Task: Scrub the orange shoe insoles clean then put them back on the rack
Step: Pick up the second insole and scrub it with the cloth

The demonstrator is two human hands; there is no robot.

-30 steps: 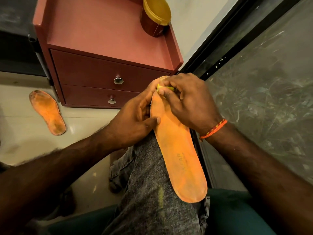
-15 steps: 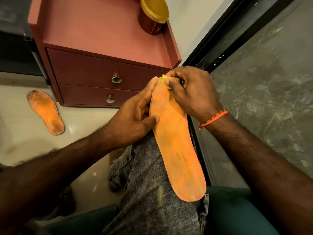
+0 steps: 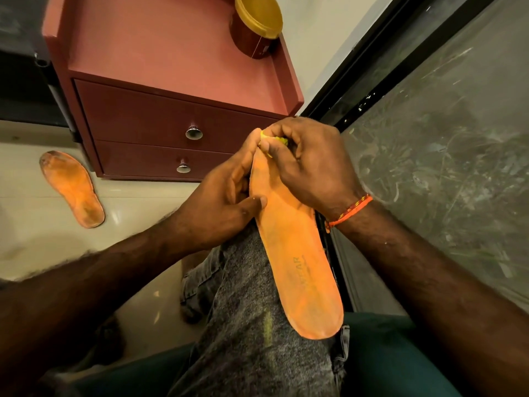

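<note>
Knee: the orange insole (image 3: pixel 297 253) lies lengthwise along the raised grey-jeaned leg (image 3: pixel 252 325), heel end near, a firm bed for scrubbing.
Left hand (image 3: pixel 220 207): fingers wrapped round the insole's left edge, thumb on top, pinning it steady.
Right hand (image 3: pixel 309 164): fingers curled tight on a small yellow scrubber (image 3: pixel 274 141), working the far toe end; most of it is hidden in the grip.
Floor, left: second insole (image 3: pixel 73 190) lies dirty, apparently waiting its turn.
Far: red drawer unit (image 3: pixel 160 81) carrying a yellow-lidded jar (image 3: pixel 254 21), its top cut off. No rack in view.

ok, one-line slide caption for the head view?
Right hand scrubs orange foam insole on knee with yellow scrubber; left hand steadies it.
</note>
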